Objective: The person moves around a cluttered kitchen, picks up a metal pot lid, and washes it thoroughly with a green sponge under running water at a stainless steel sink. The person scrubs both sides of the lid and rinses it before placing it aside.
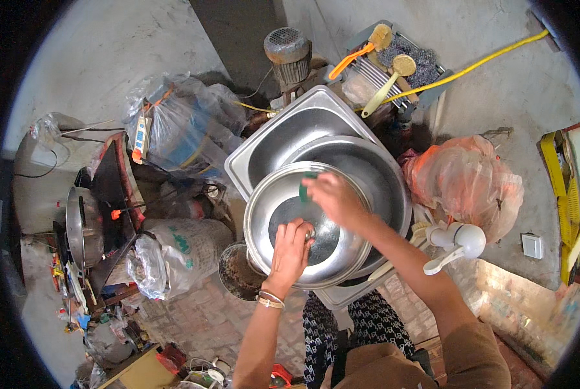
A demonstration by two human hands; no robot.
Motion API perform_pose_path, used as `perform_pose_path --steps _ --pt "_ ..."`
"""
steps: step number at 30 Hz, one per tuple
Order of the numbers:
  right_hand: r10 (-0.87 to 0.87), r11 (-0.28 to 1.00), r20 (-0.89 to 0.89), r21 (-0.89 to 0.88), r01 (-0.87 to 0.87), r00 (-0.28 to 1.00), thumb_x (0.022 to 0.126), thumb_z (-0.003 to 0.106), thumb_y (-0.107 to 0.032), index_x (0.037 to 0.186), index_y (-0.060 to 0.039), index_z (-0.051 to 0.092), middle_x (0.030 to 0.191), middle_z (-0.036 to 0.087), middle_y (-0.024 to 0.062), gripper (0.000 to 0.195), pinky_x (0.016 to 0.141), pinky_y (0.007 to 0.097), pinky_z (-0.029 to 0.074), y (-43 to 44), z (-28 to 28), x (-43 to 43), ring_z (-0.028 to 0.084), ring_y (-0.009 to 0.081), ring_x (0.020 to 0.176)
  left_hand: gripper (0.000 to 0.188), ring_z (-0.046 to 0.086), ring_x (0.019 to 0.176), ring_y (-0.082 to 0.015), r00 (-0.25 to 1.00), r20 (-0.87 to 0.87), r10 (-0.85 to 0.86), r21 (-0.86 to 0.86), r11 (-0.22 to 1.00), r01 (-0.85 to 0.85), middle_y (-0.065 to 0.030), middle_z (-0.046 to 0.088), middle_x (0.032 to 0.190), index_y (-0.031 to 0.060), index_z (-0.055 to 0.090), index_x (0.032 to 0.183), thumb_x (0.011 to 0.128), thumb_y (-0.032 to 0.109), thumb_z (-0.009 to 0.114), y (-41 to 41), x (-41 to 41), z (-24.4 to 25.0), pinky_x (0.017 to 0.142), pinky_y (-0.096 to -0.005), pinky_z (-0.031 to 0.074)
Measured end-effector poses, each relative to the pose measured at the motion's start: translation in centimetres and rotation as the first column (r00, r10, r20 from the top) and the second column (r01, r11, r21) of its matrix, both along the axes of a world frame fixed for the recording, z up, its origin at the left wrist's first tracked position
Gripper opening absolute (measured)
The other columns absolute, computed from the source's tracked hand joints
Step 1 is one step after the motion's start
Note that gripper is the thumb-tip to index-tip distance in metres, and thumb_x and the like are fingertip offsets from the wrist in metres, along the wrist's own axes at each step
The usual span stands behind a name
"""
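My left hand (289,248) grips the small round knob in the middle of a shiny metal pot lid (263,209). The lid has a wide steel rim and a darker round centre. In my right hand (338,202), blurred, is a green scouring pad (308,187), pressed to the far part of the lid. Beneath the lid, and partly hidden by it, sits a large round metal basin (391,194). That basin rests in a rectangular stainless steel sink (239,167), set at an angle before me.
Behind the sink stand an electric motor (290,56) and a rack with scrub brushes (387,87). A yellow hose (474,64) crosses the back right. Stuffed plastic bags (465,187) lie to the right; a sack (193,253) and a mesh-like round container (239,272) are at left.
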State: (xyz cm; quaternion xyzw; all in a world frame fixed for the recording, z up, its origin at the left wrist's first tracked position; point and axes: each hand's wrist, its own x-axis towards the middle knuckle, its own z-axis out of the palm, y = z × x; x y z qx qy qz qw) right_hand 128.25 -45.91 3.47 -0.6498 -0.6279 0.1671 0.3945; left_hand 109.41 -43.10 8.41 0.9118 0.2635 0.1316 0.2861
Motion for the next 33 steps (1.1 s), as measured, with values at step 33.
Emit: perform_pose_path --steps 33 --pt "0.074 0.996 0.177 -0.058 -0.065 0.981 0.079 0.057 -0.009 0.093 -0.0038 0.058 0.123 0.054 0.0065 0.016 0.085 0.0394 0.044 -9.8 2.9 -3.3 0.051 0.0293 0.1 0.03 0.057 0.079 -0.0385 0.955 -0.047 0.292 -0.108 0.949 -0.296 -0.0185 0.047 0.104 0.0032 0.05 0.103 0.078 0.009 0.066 -2.0 0.2 -0.1 0.064 -0.0446 0.049"
